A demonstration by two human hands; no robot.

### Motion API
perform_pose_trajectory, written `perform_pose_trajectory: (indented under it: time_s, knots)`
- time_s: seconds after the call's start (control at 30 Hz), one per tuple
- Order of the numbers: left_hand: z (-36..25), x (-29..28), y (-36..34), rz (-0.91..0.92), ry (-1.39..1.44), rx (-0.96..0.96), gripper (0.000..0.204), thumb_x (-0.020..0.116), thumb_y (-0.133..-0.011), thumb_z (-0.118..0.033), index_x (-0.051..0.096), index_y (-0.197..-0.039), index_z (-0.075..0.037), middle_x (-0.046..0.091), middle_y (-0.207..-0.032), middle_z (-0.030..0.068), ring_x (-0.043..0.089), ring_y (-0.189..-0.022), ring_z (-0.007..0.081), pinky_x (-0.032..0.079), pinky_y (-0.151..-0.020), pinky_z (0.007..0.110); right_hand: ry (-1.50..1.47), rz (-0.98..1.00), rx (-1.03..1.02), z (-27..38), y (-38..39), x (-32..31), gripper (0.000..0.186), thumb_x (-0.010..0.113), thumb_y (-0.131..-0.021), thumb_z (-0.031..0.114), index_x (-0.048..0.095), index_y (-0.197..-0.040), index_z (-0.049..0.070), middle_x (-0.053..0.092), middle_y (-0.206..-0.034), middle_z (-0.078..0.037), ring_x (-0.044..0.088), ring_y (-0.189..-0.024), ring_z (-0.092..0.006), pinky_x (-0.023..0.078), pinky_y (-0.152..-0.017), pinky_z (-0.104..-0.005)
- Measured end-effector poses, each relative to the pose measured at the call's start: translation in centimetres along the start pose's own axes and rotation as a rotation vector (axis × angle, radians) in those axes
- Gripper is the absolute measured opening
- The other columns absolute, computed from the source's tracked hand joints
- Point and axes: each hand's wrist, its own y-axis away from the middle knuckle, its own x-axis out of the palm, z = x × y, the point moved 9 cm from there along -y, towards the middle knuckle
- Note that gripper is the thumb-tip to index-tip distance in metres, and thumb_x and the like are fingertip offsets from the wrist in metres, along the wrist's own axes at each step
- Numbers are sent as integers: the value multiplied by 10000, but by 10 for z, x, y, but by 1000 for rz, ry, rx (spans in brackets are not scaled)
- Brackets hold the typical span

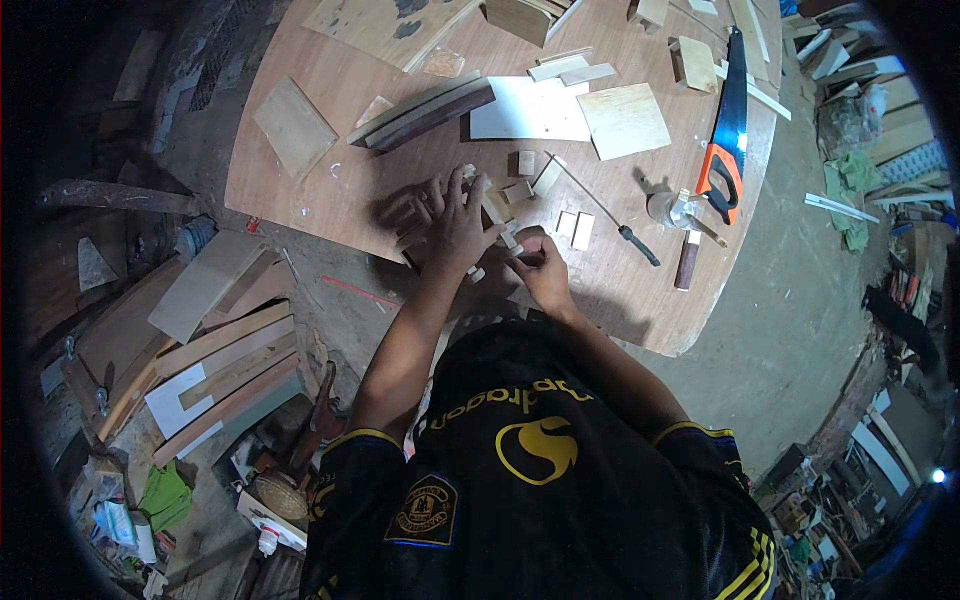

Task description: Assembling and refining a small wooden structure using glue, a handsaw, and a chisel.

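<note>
At the near edge of the table, a small pale wooden assembly (pixel 497 207) of several blocks sits between my hands. My left hand (pixel 458 228) curls over its left side, fingers closed round it. My right hand (pixel 543 268) pinches a small wooden piece (pixel 516 250) at the assembly's near end; the fingertips partly cover it. Just beyond lie loose blocks, among them a small cube (pixel 526 162) and a pale strip (pixel 548 178). Two flat white-faced pieces (pixel 582 231) lie right of my right hand. A thin rod-like tool with a dark handle (pixel 626 234) slants across the table.
On the right are a handsaw (pixel 722 165) with an orange handle, a jar (pixel 664 207) with a brush and a brown-handled tool (pixel 686 265). Farther back lie a white sheet (pixel 528 108), a thin board (pixel 626 120) and thick dark-edged boards (pixel 425 112). Stacked offcuts (pixel 225 370) stand left.
</note>
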Motion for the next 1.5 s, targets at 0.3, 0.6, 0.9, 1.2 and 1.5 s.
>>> perform_pose_trajectory:
  time_s: [0.3,0.6,0.9,1.2,1.5]
  knots:
    - [1,1,-1,42,47,-6,885,851,-669,-440,434,-1423,-238,337,-1500,104,246,-1404,416,206,-1056,738,1,-18,23,6,2,-3,328,780,-821,62,562,-1061,19,686,-921,-103,674,-847,-176,532,-766,-308]
    - [3,2,-6,-6,25,9,982,842,-655,-491,375,-1480,-236,353,-1499,122,253,-1410,404,162,-1090,723,0,-37,-25,15,-2,-5,349,808,-819,112,564,-1052,21,664,-915,-81,648,-823,-148,531,-746,-290]
    - [8,4,-18,-19,176,-1,977,819,-670,-498,362,-1491,-229,410,-1452,108,341,-1347,403,189,-1072,721,57,-42,-64,9,-7,-9,366,806,-820,117,561,-1073,16,650,-947,-81,646,-828,-151,532,-752,-292]
    - [61,7,-72,247,194,-231,468,559,-940,-476,675,-1205,-108,704,-1125,158,581,-1154,375,448,-988,499,77,-20,-16,8,-7,-12,390,806,-821,116,562,-1108,15,644,-989,-87,657,-873,-158,536,-777,-289]
    - [85,40,-87,509,499,-239,435,674,-876,-457,747,-1072,-75,722,-1059,182,694,-998,327,518,-893,398,107,-19,-44,8,-9,-9,375,811,-814,108,563,-1083,26,630,-962,-76,636,-821,-132,528,-735,-283]
